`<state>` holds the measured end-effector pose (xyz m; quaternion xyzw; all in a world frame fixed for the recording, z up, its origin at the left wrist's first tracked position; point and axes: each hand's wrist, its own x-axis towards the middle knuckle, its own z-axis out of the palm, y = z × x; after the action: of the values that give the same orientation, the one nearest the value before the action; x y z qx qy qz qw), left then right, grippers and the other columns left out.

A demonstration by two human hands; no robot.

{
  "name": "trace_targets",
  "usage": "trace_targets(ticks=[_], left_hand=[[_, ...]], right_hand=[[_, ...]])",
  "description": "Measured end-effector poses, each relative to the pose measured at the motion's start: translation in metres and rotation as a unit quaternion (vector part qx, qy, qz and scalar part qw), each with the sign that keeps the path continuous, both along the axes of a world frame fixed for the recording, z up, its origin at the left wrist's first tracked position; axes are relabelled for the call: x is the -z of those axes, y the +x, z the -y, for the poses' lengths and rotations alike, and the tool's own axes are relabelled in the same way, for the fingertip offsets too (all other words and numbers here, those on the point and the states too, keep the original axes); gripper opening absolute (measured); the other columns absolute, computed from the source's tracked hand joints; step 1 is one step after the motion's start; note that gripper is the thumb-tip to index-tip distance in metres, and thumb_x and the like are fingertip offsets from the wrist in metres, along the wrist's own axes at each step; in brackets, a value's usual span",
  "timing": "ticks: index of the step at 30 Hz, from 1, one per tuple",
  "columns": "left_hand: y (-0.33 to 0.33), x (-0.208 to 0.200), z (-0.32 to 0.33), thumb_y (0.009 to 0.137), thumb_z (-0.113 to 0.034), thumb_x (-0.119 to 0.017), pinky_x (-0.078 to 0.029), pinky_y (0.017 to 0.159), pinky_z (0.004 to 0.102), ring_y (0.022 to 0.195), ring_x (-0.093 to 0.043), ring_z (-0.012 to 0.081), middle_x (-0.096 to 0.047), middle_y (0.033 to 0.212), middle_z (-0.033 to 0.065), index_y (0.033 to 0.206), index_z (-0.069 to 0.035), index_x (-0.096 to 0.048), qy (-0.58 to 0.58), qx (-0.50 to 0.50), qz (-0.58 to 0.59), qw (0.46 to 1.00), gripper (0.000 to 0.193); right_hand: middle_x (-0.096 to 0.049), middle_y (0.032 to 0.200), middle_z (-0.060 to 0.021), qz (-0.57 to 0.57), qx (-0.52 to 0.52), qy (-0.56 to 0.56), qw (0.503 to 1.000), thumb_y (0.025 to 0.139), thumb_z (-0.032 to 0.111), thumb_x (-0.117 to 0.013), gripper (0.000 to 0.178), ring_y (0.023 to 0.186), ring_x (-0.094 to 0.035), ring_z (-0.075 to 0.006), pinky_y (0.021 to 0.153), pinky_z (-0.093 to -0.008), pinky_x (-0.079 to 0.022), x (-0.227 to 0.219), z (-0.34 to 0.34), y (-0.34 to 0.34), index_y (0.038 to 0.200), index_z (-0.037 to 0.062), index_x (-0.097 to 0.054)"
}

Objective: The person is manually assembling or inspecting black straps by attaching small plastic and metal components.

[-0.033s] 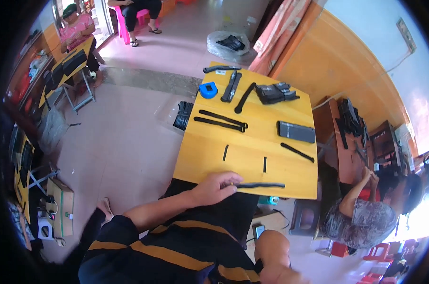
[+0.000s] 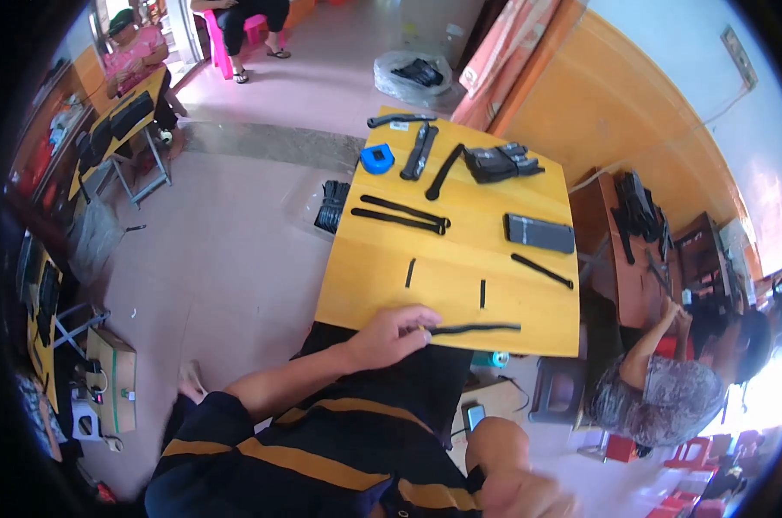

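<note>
My left hand [image 2: 394, 335] is at the near edge of the yellow table [image 2: 365, 293]. Its thumb and fingers pinch one end of a thin black strap [image 2: 477, 328], which points right along that edge. Low in the picture, my right hand [image 2: 529, 494] is close to my body, smeared by motion, so its fingers cannot be made out. Beyond the left hand lie two short black strips [image 2: 410, 273], set apart from each other. Two long black straps with looped ends [image 2: 400, 221] are farther back, and a single strap [image 2: 542, 270] rests at the right.
A black phone [image 2: 539, 233] lies right of centre. Toward the back are a blue tape measure [image 2: 377, 159], bundled black straps [image 2: 500, 164] and more strap bundles [image 2: 419, 151]. A person [image 2: 659, 388] works at a brown table on the right. A bag of straps [image 2: 331, 205] stands left of the table.
My right hand has shifted a little to the right and shows more at the lower edge. My left hand keeps its pinch on the strap. The whole view has moved slightly.
</note>
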<state>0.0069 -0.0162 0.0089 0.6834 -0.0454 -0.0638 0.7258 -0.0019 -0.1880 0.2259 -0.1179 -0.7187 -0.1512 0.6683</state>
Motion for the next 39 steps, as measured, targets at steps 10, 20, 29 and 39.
trace_targets(ticks=[10, 20, 29, 39], left_hand=[[-0.009, 0.002, -0.017, 0.098, -0.002, -0.06, -0.053, 0.081, 0.0249, 0.088, -0.064, 0.0105, -0.064, 0.108, 0.0046, 0.132, -0.002, -0.056, -0.214, -0.009, 0.022, 0.977, 0.034], [-0.02, -0.001, -0.012, 0.099, -0.006, -0.063, -0.05, 0.068, 0.0232, 0.08, -0.062, 0.0092, -0.067, 0.098, 0.0048, 0.129, -0.002, -0.058, -0.174, -0.018, 0.038, 0.984, 0.03], [-0.023, -0.002, -0.018, 0.107, -0.019, -0.049, -0.051, 0.066, 0.0259, 0.074, -0.063, 0.0125, -0.071, 0.103, 0.0091, 0.127, 0.0, -0.06, -0.267, 0.042, -0.116, 0.956, 0.029], [-0.001, -0.031, -0.017, 0.091, -0.005, -0.07, -0.054, 0.072, 0.025, 0.076, -0.067, 0.0099, -0.071, 0.09, 0.0053, 0.107, 0.0, -0.068, 0.092, -0.127, 0.137, 0.978, 0.017]], right_hand=[[-0.062, 0.086, -0.0089, -0.601, 0.28, -0.154, 0.732, 0.107, 0.019, -0.055, 0.016, 0.07, -0.059, -0.0157, 0.066, -0.0274, -0.051, 0.156, 0.022, 0.067, 0.109, 0.0034, -0.057], [-0.067, 0.125, -0.016, -0.616, 0.14, -0.272, 0.726, 0.106, 0.032, -0.055, 0.044, 0.117, -0.066, -0.0264, 0.101, -0.038, -0.051, 0.172, 0.001, 0.059, 0.136, 0.0, -0.053], [-0.07, 0.116, -0.0177, -0.605, 0.039, -0.278, 0.745, 0.105, 0.033, -0.057, 0.044, 0.112, -0.069, -0.0294, 0.099, -0.0392, -0.054, 0.185, 0.002, 0.064, 0.132, -0.0026, -0.056], [-0.072, 0.102, -0.0147, -0.33, 0.554, -0.362, 0.673, 0.097, 0.007, -0.065, 0.02, 0.093, -0.07, -0.0252, 0.084, -0.0324, -0.054, 0.164, -0.001, 0.058, 0.116, -0.0022, -0.068]])
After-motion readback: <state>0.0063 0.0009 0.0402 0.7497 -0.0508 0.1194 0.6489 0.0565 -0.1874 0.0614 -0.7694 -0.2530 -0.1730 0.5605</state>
